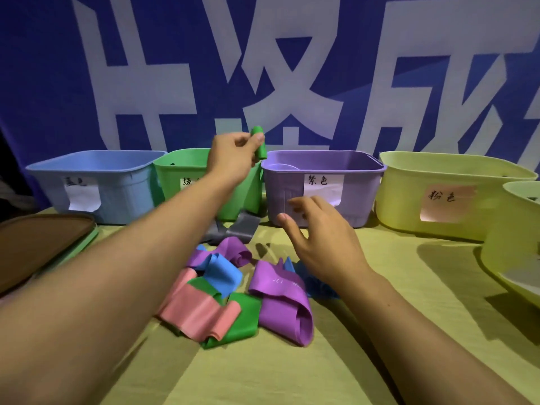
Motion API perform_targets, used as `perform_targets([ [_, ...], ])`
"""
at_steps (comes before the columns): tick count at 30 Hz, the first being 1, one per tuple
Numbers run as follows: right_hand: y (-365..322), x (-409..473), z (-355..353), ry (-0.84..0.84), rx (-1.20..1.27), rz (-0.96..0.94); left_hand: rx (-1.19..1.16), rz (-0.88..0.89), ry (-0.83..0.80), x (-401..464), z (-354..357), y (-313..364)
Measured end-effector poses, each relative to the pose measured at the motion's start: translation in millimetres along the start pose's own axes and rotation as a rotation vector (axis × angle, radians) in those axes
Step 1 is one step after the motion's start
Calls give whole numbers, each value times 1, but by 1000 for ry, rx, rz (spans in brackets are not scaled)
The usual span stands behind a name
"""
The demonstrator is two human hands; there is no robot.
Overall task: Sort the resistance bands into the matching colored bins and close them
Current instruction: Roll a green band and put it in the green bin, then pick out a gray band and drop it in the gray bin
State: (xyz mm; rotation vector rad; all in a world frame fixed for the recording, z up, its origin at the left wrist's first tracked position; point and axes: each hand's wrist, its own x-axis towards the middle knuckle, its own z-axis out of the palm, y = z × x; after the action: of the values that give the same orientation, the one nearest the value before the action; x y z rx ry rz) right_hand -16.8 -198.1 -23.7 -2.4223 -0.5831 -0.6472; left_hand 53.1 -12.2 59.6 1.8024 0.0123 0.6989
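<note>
yellow-green table [263, 375] — left hand [233, 157] pinches green band [259, 143] above green bin [178, 171].

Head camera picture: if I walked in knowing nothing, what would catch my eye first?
Probably the bright heap of resistance bands, pink, green, blue and purple, lying on the yellow-green tablecloth in the middle. Behind it stands a row of open bins: blue bin, green bin, purple bin, yellow bin. The left hand holds a green band above the green bin; the right hand hovers open.
</note>
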Motion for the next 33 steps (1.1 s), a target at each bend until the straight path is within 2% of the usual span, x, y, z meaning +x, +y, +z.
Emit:
perform_targets([
  [3,1,1,-1,-15,-32,9,242,21,-8,39,-13,10],
  [8,4,3,1,-59,-90,13,530,-57,-134,76,-17,3],
  [15,5,5,3,-80,-141,27,710,-116,-173,92,-15,-26],
  [20,4,6,5,-98,-154,33,593,-85,-148,87,-17,-29],
  [25,4,6,5,-98,-147,33,360,46,-45,57,-23,-8],
  [29,4,5,4,-98,-142,20,216,66,-130,16,-24,1],
  [33,3,3,3,-98,-124,10,19,-45,-190,-18,-22,-8],
])
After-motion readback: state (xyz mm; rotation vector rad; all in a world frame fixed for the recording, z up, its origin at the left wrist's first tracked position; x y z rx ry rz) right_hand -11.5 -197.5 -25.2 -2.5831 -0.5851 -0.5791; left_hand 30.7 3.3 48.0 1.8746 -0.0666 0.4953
